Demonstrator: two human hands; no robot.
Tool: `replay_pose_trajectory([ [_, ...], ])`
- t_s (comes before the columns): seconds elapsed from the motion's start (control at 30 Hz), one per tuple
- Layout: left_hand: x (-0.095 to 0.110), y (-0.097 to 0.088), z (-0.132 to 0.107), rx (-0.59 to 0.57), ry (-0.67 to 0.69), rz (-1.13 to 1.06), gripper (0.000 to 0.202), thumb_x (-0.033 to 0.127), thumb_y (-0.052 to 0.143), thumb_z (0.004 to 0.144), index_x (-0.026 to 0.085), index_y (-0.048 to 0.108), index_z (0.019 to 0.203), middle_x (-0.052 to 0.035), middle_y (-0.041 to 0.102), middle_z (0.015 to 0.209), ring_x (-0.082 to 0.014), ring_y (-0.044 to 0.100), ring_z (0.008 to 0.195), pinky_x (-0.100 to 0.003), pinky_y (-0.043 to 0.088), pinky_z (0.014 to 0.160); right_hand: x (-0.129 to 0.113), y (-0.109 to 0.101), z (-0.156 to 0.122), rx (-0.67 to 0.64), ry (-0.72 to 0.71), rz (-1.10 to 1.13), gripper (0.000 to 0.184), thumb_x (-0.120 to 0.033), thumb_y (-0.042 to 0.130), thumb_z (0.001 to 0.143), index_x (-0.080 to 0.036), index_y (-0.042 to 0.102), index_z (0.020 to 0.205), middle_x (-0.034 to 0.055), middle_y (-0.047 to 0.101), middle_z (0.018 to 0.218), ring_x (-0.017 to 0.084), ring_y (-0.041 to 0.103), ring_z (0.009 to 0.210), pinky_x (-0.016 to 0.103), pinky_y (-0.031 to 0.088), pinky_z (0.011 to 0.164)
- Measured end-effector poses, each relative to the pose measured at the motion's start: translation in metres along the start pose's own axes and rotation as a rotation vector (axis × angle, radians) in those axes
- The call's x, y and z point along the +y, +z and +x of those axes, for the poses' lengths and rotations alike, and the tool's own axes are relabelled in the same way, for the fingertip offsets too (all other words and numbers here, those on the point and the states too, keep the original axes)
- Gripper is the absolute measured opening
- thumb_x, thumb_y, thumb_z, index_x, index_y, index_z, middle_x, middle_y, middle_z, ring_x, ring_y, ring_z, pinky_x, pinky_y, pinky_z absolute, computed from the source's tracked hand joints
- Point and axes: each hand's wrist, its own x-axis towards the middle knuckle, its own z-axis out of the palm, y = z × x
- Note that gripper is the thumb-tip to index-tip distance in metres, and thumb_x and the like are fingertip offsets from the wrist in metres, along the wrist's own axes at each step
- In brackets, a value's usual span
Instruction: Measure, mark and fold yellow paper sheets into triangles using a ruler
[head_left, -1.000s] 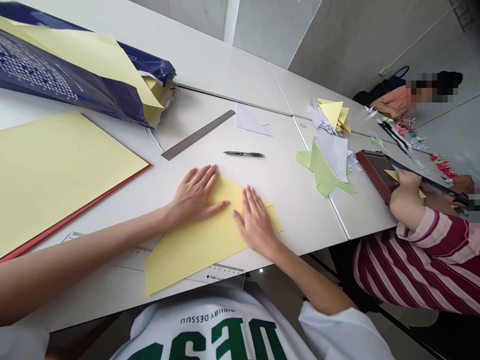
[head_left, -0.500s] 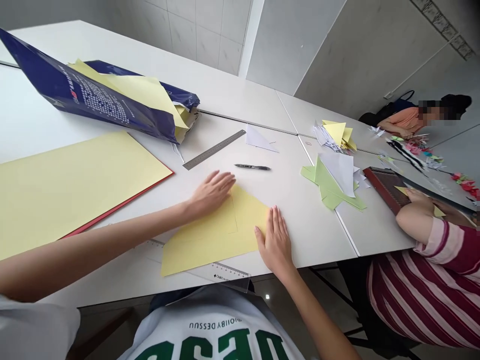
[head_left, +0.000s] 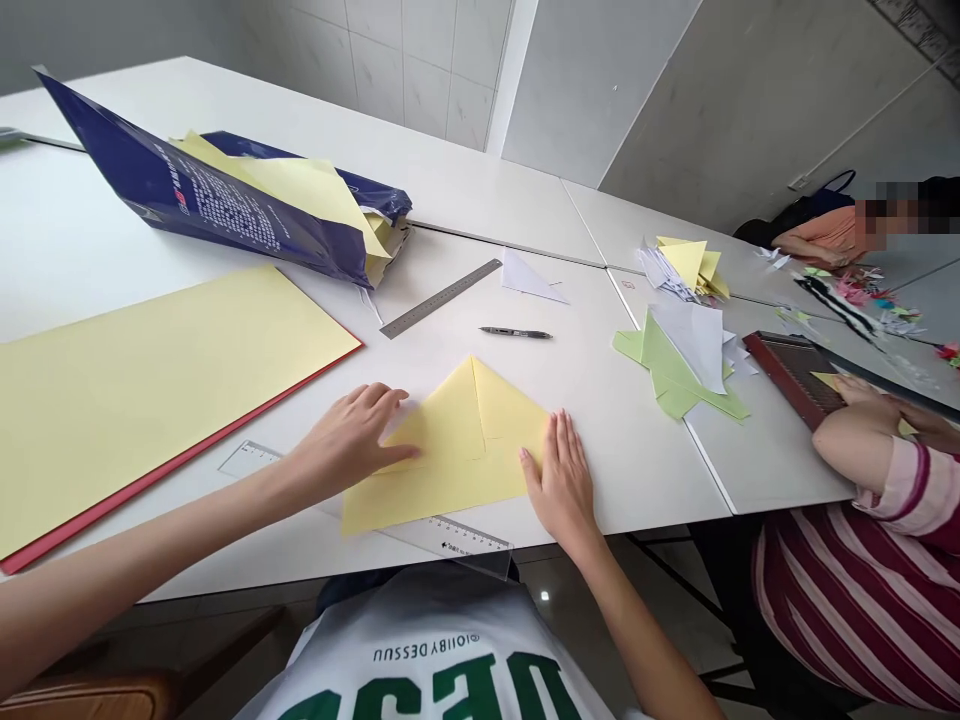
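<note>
A folded sheet of yellow paper (head_left: 442, 460) lies in front of me, its top corners brought in to a point at the far side. My left hand (head_left: 360, 430) is at the sheet's left edge, fingers curved and apart, thumb over the paper. Flat on the right corner rests my right hand (head_left: 561, 475), fingers stretched out and pressing the paper to the table. Partly beneath the sheet lies a clear plastic ruler (head_left: 472, 540); the paper hides its middle.
Yellow sheets on a red-edged stack (head_left: 165, 400) lie left, below a dark blue bag (head_left: 247, 215). Farther off are a metal ruler (head_left: 442, 297), a pen (head_left: 516, 332) and a green folded paper (head_left: 675, 375). At right, a person in a striped shirt (head_left: 840, 590) works at a paper cutter (head_left: 787, 375).
My left hand has moved left and nearer, from the far corner to the left edge, uncovering the sheet's tip. My right hand stays on the right corner. The view has shifted slightly.
</note>
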Motion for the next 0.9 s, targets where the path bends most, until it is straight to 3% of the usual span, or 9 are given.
replay_pose_trajectory([
  [0.13, 0.022, -0.013, 0.023, -0.08, -0.05, -0.011, 0.037, 0.054, 0.051, 0.083, 0.022, 0.064, 0.096, -0.0054, 0.068, 0.079, -0.0252, 0.066, 0.075, -0.034, 0.048, 0.063, -0.005, -0.001, 0.004, 0.001, 0.043, 0.018, 0.072, -0.05, 0.026, 0.101, 0.001, 0.026, 0.152, 0.0217, 0.023, 0.159, 0.03, 0.023, 0.15, 0.05, 0.029, 0.12],
  [0.23, 0.03, -0.019, 0.029, -0.133, -0.02, -0.026, 0.027, 0.046, 0.047, 0.082, 0.026, 0.063, 0.076, -0.0018, 0.066, 0.071, -0.0209, 0.064, 0.066, -0.03, 0.044, 0.056, -0.01, -0.005, 0.01, -0.013, 0.066, 0.027, 0.069, -0.047, 0.029, 0.101, 0.002, 0.032, 0.15, 0.0217, 0.027, 0.158, 0.029, 0.025, 0.149, 0.048, 0.029, 0.12],
  [0.37, 0.032, -0.017, 0.03, -0.042, -0.052, 0.018, 0.035, 0.048, 0.046, 0.079, 0.02, 0.063, 0.093, -0.014, 0.068, 0.101, -0.0299, 0.066, 0.084, -0.038, 0.048, 0.066, -0.015, -0.008, 0.017, -0.024, 0.067, 0.067, 0.067, -0.046, 0.03, 0.101, -0.002, 0.031, 0.151, 0.0186, 0.028, 0.158, 0.027, 0.024, 0.15, 0.048, 0.028, 0.121],
  [0.43, 0.03, -0.014, 0.033, -0.004, -0.086, 0.027, 0.047, 0.053, 0.045, 0.08, 0.015, 0.06, 0.103, -0.02, 0.066, 0.105, -0.0339, 0.066, 0.087, -0.042, 0.049, 0.067, -0.017, -0.008, 0.019, -0.024, 0.07, 0.083, 0.067, -0.046, 0.029, 0.101, -0.002, 0.03, 0.151, 0.0185, 0.027, 0.159, 0.027, 0.023, 0.15, 0.048, 0.028, 0.121],
  [0.57, 0.023, -0.014, 0.046, -0.056, -0.087, -0.026, 0.047, 0.059, 0.05, 0.078, 0.017, 0.061, 0.099, -0.011, 0.07, 0.079, -0.0281, 0.067, 0.074, -0.034, 0.048, 0.057, -0.019, -0.004, 0.023, -0.018, 0.119, 0.104, 0.068, -0.045, 0.029, 0.101, 0.002, 0.031, 0.15, 0.0212, 0.025, 0.159, 0.03, 0.021, 0.15, 0.05, 0.026, 0.121],
  [0.67, 0.026, -0.022, 0.053, -0.101, -0.047, -0.073, 0.034, 0.051, 0.052, 0.079, 0.02, 0.063, 0.081, -0.0048, 0.067, 0.068, -0.0189, 0.062, 0.054, -0.027, 0.04, 0.047, -0.024, -0.006, 0.025, -0.038, 0.165, 0.175, 0.071, -0.048, 0.027, 0.1, 0.003, 0.03, 0.15, 0.0229, 0.022, 0.159, 0.031, 0.017, 0.151, 0.053, 0.022, 0.121],
  [0.73, 0.04, -0.028, 0.05, -0.082, 0.015, -0.093, 0.031, 0.043, 0.045, 0.084, 0.019, 0.062, 0.073, -0.0026, 0.064, 0.062, -0.0148, 0.058, 0.049, -0.025, 0.036, 0.045, -0.033, -0.016, 0.024, -0.078, 0.216, 0.264, 0.077, -0.055, 0.025, 0.099, 0.003, 0.031, 0.149, 0.0234, 0.016, 0.16, 0.033, 0.013, 0.152, 0.053, 0.02, 0.122],
  [0.8, 0.062, -0.033, 0.039, -0.012, 0.082, -0.098, 0.033, 0.034, 0.036, 0.089, 0.017, 0.064, 0.084, -0.0026, 0.061, 0.057, -0.0146, 0.055, 0.048, -0.025, 0.032, 0.046, -0.045, -0.036, 0.021, -0.111, 0.253, 0.394, 0.084, -0.064, 0.025, 0.096, 0.001, 0.034, 0.148, 0.0224, 0.014, 0.161, 0.034, 0.012, 0.152, 0.053, 0.02, 0.122],
  [0.9, 0.104, -0.036, 0.014, 0.056, 0.23, -0.125, 0.037, 0.027, 0.031, 0.093, 0.015, 0.062, 0.11, -0.0059, 0.068, 0.073, -0.0148, 0.059, 0.057, -0.026, 0.036, 0.052, -0.065, -0.075, 0.016, -0.146, 0.157, 0.721, 0.078, -0.07, 0.029, 0.094, -0.009, 0.05, 0.138, 0.0199, 0.043, 0.15, 0.033, 0.038, 0.142, 0.047, 0.036, 0.114],
])
